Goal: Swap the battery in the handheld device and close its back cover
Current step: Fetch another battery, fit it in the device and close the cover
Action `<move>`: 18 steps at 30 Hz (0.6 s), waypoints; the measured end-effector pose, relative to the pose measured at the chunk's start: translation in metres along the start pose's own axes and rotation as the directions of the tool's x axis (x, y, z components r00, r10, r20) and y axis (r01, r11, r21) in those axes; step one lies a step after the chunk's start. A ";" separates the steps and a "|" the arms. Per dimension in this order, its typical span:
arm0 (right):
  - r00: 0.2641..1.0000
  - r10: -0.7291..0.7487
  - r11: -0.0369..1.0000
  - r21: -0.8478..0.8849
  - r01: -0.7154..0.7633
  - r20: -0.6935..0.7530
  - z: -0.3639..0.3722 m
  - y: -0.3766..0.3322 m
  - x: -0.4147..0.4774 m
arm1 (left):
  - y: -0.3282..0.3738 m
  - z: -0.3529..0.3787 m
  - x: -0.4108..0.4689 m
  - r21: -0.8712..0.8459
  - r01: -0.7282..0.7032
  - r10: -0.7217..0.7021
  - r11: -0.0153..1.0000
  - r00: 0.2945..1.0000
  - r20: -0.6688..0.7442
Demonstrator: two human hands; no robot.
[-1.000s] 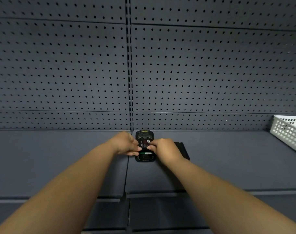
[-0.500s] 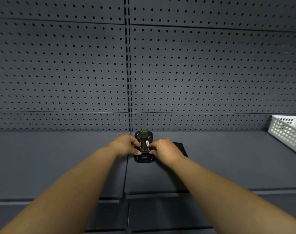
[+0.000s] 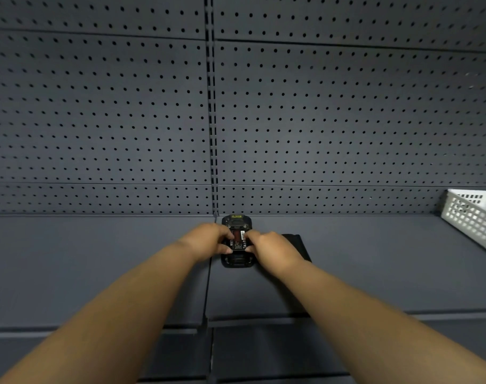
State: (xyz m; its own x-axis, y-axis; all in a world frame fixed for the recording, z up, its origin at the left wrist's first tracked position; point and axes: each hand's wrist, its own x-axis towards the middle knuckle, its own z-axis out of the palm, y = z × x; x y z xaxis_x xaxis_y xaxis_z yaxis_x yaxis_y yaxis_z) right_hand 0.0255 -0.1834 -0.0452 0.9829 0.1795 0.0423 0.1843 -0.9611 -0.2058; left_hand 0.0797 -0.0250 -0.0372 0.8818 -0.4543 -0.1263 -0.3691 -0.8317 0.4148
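Observation:
A black handheld device [image 3: 237, 261] lies back-up on the grey shelf [image 3: 97, 259], its battery bay uncovered. A dark red-labelled battery [image 3: 238, 238] sits in the bay. My left hand [image 3: 208, 238] presses on the battery's left side with fingers and thumb. My right hand [image 3: 269, 249] grips the right side of the battery and device. A flat black piece, likely the back cover [image 3: 298, 245], lies on the shelf just right of the device, partly hidden by my right hand.
A perforated grey back panel [image 3: 319, 120] rises behind the shelf. A white plastic basket [image 3: 474, 217] stands at the far right of the shelf. The shelf's front edge [image 3: 264, 317] runs below my forearms, with a lower shelf beneath.
The green strip seen at the near end of the bay a second ago is now covered; the battery lies lower in the bay. Both hands shifted slightly toward the back.

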 end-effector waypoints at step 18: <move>0.997 0.068 0.987 0.144 -0.074 0.041 -0.002 0.002 0.000 | 0.006 -0.002 0.000 0.082 -0.044 0.041 0.996 0.998 0.045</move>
State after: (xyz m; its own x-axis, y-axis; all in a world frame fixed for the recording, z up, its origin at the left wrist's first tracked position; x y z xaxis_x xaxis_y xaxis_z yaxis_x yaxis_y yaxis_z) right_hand 0.0260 -0.1857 -0.0435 0.9925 0.1219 -0.0120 0.1102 -0.9312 -0.3474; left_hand 0.0782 -0.0295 -0.0329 0.8520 -0.5016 -0.1499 -0.4305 -0.8342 0.3447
